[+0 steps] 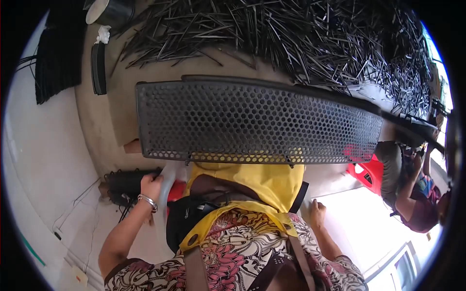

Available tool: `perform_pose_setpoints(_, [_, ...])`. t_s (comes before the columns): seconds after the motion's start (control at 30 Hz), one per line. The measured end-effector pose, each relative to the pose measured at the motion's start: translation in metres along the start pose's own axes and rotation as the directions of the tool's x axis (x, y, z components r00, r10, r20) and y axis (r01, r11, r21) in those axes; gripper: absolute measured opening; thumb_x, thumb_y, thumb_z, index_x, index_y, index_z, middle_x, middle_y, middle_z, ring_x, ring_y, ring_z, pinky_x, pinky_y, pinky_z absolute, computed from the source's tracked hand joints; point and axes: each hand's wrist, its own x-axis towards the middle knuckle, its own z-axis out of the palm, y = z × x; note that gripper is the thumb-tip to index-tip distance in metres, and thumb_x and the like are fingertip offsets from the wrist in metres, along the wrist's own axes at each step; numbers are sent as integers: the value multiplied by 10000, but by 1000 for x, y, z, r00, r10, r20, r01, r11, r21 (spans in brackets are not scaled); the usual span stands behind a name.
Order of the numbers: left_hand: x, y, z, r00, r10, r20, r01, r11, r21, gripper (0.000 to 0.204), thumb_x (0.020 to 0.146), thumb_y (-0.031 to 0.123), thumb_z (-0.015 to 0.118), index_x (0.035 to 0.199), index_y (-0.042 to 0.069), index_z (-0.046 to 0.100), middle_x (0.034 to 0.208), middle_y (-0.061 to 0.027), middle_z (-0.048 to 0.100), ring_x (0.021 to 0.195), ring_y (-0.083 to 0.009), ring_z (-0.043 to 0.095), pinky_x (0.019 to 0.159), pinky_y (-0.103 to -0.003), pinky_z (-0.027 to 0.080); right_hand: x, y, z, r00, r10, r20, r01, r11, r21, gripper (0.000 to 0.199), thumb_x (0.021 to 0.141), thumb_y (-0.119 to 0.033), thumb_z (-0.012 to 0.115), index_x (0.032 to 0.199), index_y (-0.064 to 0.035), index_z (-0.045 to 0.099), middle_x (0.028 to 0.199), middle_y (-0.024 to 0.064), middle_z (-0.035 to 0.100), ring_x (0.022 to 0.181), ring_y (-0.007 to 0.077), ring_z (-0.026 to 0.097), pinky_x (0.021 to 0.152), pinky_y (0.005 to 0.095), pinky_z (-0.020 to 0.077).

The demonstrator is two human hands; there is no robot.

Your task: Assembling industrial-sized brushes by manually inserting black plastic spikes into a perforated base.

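My left hand [151,188], with a metal bangle at its wrist, is closed, thumb side up, beside a pale translucent strip or sheet [168,180]. What its fingers hold, if anything, is hidden. A black bundle [127,184] lies just left of that hand. My right hand [318,213] hangs low at my right side, its fingers curled and nothing seen in them. In front of my yellow apron [272,179] is a long black perforated panel [257,123] with rows of round holes. Neither hand touches the panel.
A heap of thin black strips [272,34] covers the far part of the table [141,72]. A narrow black block [98,68] and a round container [110,12] stand far left. At right are a red plastic stool [367,175] and another person [417,208].
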Motion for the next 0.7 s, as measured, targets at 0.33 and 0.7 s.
perform_pose_setpoints(0.33, [0, 15, -10, 938, 286, 196, -330, 910, 250, 333, 734, 243, 549, 889, -46, 605, 824, -200, 611, 761, -260, 588, 704, -349, 442, -10, 8, -4, 932, -361, -43, 356, 930, -92, 360, 779, -240, 533, 615, 80, 500, 505, 143, 449, 496, 186, 420, 500, 365, 357])
perform_pose_setpoints(0.7, [14, 70, -65, 756, 653, -46, -610, 729, 309, 256, 739, 219, 546, 746, -27, 616, 662, -204, 592, 640, -277, 608, 599, -353, 469, -2, 28, 14, 830, -488, -269, 512, 859, 23, 406, 765, -279, 527, 593, 86, 481, 499, 132, 412, 493, 182, 433, 482, 366, 338])
